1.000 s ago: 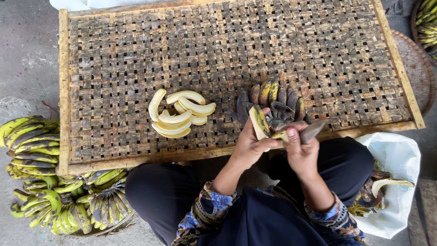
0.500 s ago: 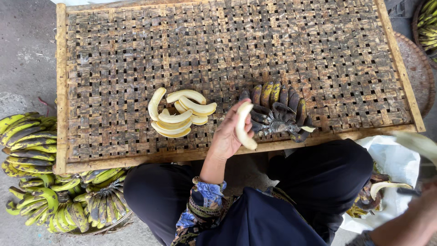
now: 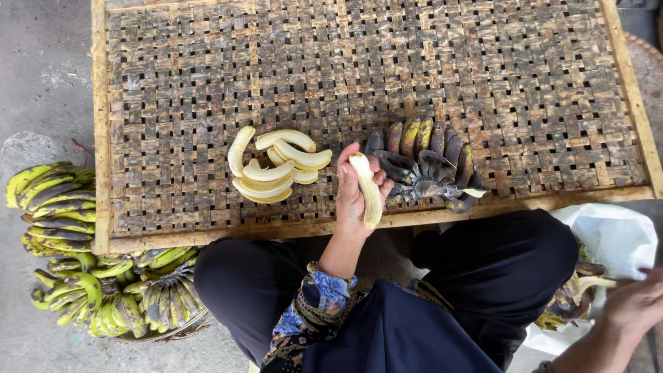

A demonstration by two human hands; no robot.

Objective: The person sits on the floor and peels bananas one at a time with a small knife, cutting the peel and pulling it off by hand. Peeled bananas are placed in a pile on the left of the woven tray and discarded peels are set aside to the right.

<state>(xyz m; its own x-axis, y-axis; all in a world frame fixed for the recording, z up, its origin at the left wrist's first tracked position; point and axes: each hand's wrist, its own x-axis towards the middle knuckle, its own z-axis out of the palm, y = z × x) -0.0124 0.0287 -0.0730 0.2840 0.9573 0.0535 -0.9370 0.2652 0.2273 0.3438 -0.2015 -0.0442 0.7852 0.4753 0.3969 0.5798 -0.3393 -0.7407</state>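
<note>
Gripping a peeled banana [image 3: 367, 188], left hand [image 3: 353, 197] raised.
Right hand [image 3: 637, 304], grip unclear, at four o'clock; peeled pile [image 3: 275, 166] at ten.

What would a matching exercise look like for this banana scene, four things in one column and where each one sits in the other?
Things:
1. Single peeled pale banana
2. Pile of peeled pale bananas
3. Dark, blackened banana bunch
4. White plastic bag

Places:
A. On the woven bamboo tray, near its front edge
B. Beside the right hand
C. In the left hand
D. On the tray, left of the left hand

Pairs: 1-C, 2-D, 3-A, 4-B
</note>
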